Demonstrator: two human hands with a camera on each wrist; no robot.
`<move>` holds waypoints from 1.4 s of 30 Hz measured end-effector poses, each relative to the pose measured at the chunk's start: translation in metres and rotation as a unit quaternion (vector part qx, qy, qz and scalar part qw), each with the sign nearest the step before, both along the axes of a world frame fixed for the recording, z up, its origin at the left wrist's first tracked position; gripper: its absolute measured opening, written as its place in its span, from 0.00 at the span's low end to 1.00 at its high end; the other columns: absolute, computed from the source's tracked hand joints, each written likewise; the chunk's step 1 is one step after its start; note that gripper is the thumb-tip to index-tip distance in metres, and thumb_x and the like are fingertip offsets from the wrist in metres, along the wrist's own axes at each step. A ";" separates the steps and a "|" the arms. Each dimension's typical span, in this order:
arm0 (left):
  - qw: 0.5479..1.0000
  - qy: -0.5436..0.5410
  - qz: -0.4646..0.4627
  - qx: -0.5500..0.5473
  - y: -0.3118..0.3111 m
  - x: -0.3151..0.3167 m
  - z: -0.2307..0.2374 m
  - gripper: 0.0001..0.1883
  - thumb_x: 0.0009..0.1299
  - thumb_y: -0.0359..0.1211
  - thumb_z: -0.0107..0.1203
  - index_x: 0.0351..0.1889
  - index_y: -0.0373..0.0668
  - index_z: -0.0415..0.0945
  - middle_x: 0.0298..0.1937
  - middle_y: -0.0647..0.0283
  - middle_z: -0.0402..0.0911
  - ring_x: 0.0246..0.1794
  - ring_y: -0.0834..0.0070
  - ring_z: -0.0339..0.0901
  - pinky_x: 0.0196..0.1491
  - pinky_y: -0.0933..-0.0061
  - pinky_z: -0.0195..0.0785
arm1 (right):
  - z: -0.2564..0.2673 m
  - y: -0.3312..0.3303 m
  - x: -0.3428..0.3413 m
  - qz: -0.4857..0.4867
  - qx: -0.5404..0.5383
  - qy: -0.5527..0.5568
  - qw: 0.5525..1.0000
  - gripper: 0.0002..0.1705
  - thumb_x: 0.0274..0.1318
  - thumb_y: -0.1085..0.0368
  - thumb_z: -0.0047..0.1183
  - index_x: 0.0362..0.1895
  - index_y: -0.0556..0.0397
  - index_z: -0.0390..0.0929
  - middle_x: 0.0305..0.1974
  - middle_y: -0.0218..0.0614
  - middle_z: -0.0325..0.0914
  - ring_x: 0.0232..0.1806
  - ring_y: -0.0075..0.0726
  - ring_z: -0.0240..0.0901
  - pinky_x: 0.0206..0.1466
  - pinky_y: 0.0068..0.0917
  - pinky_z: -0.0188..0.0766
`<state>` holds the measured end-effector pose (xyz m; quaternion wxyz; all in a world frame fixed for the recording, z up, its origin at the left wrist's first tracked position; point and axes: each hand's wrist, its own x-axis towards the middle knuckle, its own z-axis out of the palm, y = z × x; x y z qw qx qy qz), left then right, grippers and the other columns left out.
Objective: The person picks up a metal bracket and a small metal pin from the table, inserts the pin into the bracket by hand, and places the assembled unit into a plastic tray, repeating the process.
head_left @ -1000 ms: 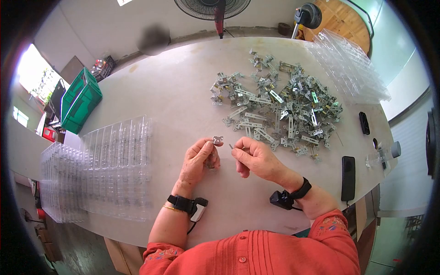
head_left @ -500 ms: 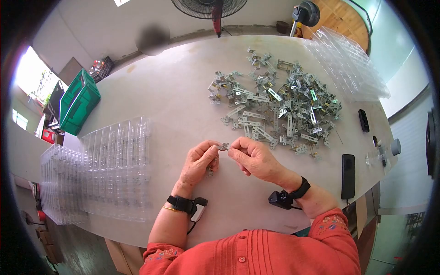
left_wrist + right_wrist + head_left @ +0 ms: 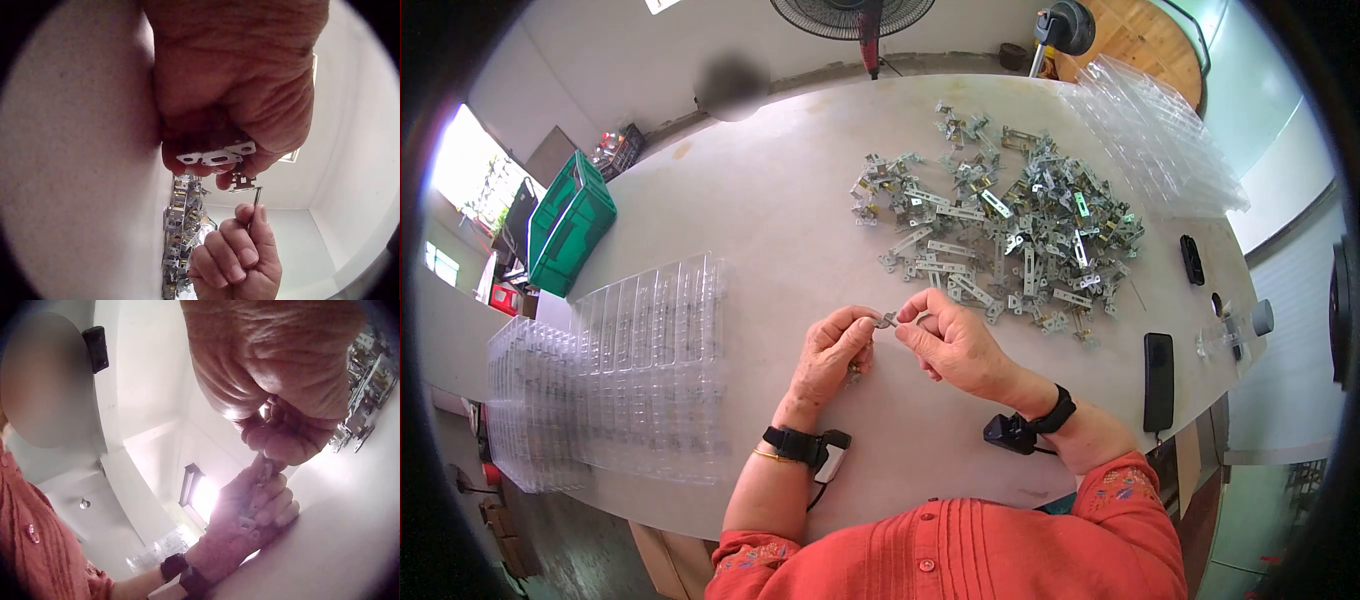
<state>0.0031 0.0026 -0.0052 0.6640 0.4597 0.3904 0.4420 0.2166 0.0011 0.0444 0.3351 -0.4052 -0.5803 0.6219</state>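
Note:
My left hand (image 3: 830, 352) grips a small silvery metal bracket with holes, seen from below as a bracket (image 3: 219, 156) in the left wrist view. Its small notched end (image 3: 244, 181) pokes out past the fingertips. Between thumb and forefinger, my right hand (image 3: 955, 345) pinches a thin metal pin (image 3: 255, 203). The pin's upper tip is right at the notched end. In the right wrist view the right fingertips overlap the left hand (image 3: 244, 515), and most of the bracket is hidden by fingers.
Beyond the hands lies a broad pile of metal brackets (image 3: 1030, 230). Clear plastic trays (image 3: 650, 370) are stacked at the left, more clear trays (image 3: 1160, 140) at the far right. A green crate (image 3: 572, 225) stands at the left edge; a black phone-like object (image 3: 1159, 380) lies at the right.
My right hand has moved left, bringing the pin from apart to the bracket's end. The bracket's exposed end has tilted in my left fingers. The left hand has barely shifted.

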 end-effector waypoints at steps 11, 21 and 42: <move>0.988 0.141 -0.037 0.048 -0.002 0.001 0.005 0.15 0.76 0.42 0.56 0.46 0.40 0.80 0.23 0.76 0.70 0.22 0.89 0.65 0.25 0.82 0.58 | 0.002 0.002 0.000 0.025 -0.044 0.011 0.999 0.14 0.71 0.59 0.50 0.51 0.56 0.68 0.24 0.26 0.72 0.22 0.16 0.66 0.23 0.18 0.63; 0.984 0.165 -0.041 0.061 -0.004 0.003 0.008 0.13 0.74 0.41 0.57 0.43 0.40 0.81 0.24 0.78 0.70 0.22 0.89 0.64 0.25 0.82 0.57 | -0.012 0.001 0.002 0.013 0.063 -0.080 0.995 0.08 0.68 0.62 0.54 0.42 0.54 0.77 0.27 0.20 0.72 0.30 0.13 0.67 0.33 0.16 0.67; 0.997 -0.072 0.007 -0.011 0.002 -0.003 -0.001 0.14 0.78 0.40 0.52 0.44 0.37 0.78 0.22 0.71 0.68 0.22 0.83 0.63 0.25 0.81 0.56 | -0.005 0.005 0.002 -0.010 -0.045 0.017 0.999 0.08 0.70 0.61 0.51 0.41 0.51 0.76 0.24 0.17 0.67 0.23 0.11 0.62 0.24 0.15 0.60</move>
